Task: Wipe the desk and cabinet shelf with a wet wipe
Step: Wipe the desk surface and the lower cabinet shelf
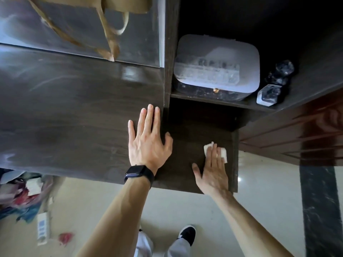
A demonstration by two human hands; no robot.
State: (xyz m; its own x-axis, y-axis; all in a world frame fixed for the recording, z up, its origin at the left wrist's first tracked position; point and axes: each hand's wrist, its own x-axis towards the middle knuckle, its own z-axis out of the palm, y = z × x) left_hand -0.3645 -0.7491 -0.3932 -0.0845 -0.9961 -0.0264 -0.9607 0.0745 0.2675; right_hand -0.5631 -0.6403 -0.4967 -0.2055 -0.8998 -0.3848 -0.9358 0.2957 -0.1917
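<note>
The dark wooden desk [65,112] fills the left half of the view. My left hand [148,141], a black watch on its wrist, lies flat and spread on the desk's right edge, holding nothing. To its right is the lower cabinet shelf [185,151], a dark board. My right hand [213,171] presses flat on this shelf with a white wet wipe [223,152] under its fingertips. The wipe sticks out on both sides of the fingers.
On the upper shelf [213,100] stand a grey lidded box [215,69] and dark crystal ornaments [274,86]. A tan bag with straps [109,25] lies at the desk's far side. A reddish wooden door [306,130] is on the right. Clutter [24,191] lies on the floor at left.
</note>
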